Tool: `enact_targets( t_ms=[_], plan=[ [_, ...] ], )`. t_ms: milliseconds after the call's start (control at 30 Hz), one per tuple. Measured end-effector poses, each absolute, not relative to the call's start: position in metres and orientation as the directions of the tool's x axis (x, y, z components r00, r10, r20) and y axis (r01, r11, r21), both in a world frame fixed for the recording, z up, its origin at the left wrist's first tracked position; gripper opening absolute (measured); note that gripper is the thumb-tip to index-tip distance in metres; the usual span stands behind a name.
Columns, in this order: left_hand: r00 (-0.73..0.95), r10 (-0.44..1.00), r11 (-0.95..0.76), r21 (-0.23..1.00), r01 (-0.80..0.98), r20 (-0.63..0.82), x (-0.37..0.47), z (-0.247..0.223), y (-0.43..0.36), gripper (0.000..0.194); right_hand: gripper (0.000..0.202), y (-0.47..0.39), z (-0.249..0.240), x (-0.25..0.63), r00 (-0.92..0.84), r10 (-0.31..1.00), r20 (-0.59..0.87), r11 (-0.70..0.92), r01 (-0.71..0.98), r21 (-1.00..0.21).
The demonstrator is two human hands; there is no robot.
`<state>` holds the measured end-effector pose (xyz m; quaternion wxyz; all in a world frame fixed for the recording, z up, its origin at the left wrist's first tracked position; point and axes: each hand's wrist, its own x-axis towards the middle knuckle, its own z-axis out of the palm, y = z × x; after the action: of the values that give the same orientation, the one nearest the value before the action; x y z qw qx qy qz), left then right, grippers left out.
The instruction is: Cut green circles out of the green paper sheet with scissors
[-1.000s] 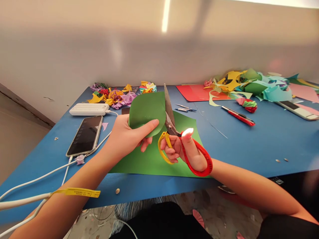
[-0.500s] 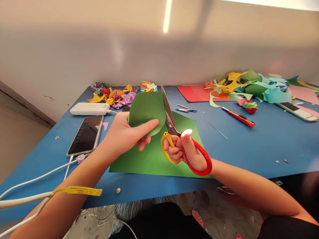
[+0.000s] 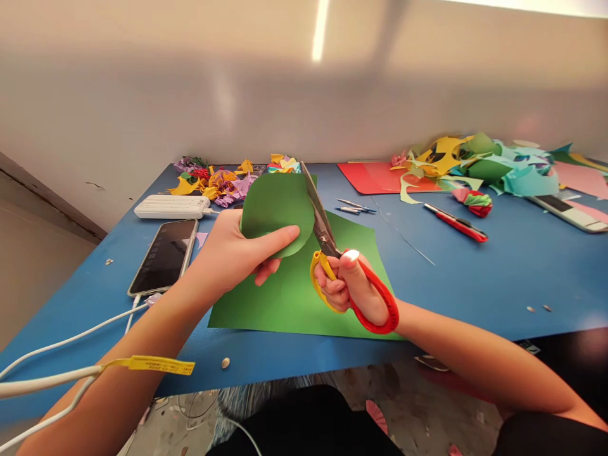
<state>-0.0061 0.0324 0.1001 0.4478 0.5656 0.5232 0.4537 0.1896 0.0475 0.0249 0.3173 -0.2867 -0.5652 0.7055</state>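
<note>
Pinched between the thumb and fingers of my left hand (image 3: 251, 247) is a green paper piece (image 3: 278, 206) with rounded corners, raised above the table. My right hand (image 3: 349, 282) grips a pair of scissors (image 3: 323, 231) with one red and one yellow handle loop. The thumb is through the red loop and the fingers are through the yellow one. The blades point up and away along the paper's right edge, nearly closed. Under both hands a larger green sheet (image 3: 294, 304) lies flat on the blue table.
A phone (image 3: 164, 256) and a white power bank (image 3: 171, 206) with cables lie at left. Crumpled paper flowers (image 3: 223, 185) sit behind. Pens (image 3: 355, 206), a red cutter knife (image 3: 456, 221), a red folder (image 3: 375, 178) and a heap of paper scraps (image 3: 494, 161) are at right.
The scissor blades have swung closer together and tipped slightly left over the paper's edge. The red handle has moved nearer the yellow one. My left hand has shifted slightly left with the paper.
</note>
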Motion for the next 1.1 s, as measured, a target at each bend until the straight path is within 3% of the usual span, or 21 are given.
enact_targets(
  t_ms=[167, 367, 500, 733, 833, 933, 1100],
  plan=[
    [0.056, 0.997, -0.064, 0.992, 0.112, 0.058, -0.009, 0.098, 0.034, 0.027, 0.064, 0.048, 0.024, 0.190, -0.611, 0.791, -0.036, -0.150, -0.136, -0.979],
    [0.162, 0.978, -0.091, 0.967, -0.238, 0.132, 0.006, 0.090, 0.026, 0.012, 0.064, 0.048, 0.024, 0.188, -0.577, 0.817, -0.012, -0.133, -0.168, -0.977],
    [0.199, 0.975, -0.065, 0.980, -0.191, 0.103, 0.018, 0.081, 0.023, 0.014, 0.062, 0.047, 0.025, 0.187, -0.563, 0.826, 0.004, -0.114, -0.176, -0.978],
    [-0.141, 0.987, -0.116, 0.952, -0.283, 0.078, 0.014, 0.081, 0.030, 0.016, 0.066, 0.047, 0.024, 0.190, -0.607, 0.794, -0.042, -0.159, -0.141, -0.977],
    [-0.198, 0.972, -0.188, 0.919, -0.346, 0.124, 0.012, 0.082, 0.032, 0.016, 0.066, 0.045, 0.023, 0.189, -0.679, 0.731, -0.065, -0.178, -0.098, -0.979],
    [-0.219, 0.959, -0.241, 0.927, -0.286, 0.181, 0.011, 0.080, 0.034, 0.016, 0.071, 0.044, 0.022, 0.189, -0.776, 0.629, -0.042, -0.179, -0.092, -0.979],
    [-0.247, 0.934, -0.285, 0.955, -0.078, 0.258, 0.012, 0.079, 0.029, 0.019, 0.084, 0.049, 0.024, 0.194, -0.874, 0.473, 0.110, 0.064, -0.091, -0.994]
  ],
)
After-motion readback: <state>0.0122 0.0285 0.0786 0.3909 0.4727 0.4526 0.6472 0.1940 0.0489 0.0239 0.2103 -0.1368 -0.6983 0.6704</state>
